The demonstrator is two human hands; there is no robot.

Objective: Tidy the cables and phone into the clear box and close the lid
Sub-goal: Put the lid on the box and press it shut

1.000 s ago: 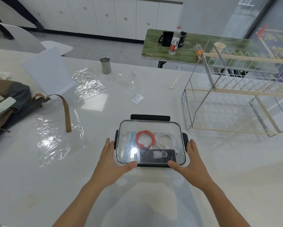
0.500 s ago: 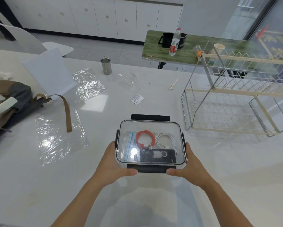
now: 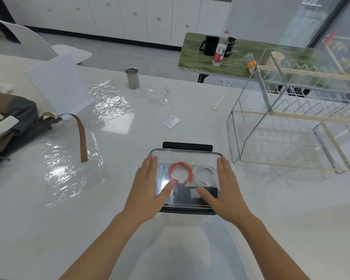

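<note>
The clear box (image 3: 185,152) sits on the white table in front of me with its transparent lid on top. Through the lid I see a coiled orange cable (image 3: 180,173), a coiled white cable (image 3: 204,174), a pale blue item at the left and a black phone (image 3: 187,196) along the near side. My left hand (image 3: 150,188) lies flat on the lid's left part, fingers extended. My right hand (image 3: 225,188) lies flat on the lid's right part. A black latch flap (image 3: 187,146) sticks out at the far edge; another shows at the near edge.
A wire dish rack (image 3: 291,128) stands to the right of the box. A brown bag with a strap (image 3: 18,126) lies at the left, with crinkled plastic sheets (image 3: 73,172) beside it. A metal cup (image 3: 132,78), a small paper packet (image 3: 171,121) and white sheets lie farther back.
Both hands have moved from the box's near corners and side edges up onto the top of the lid, palms flat. The box has stayed in place.
</note>
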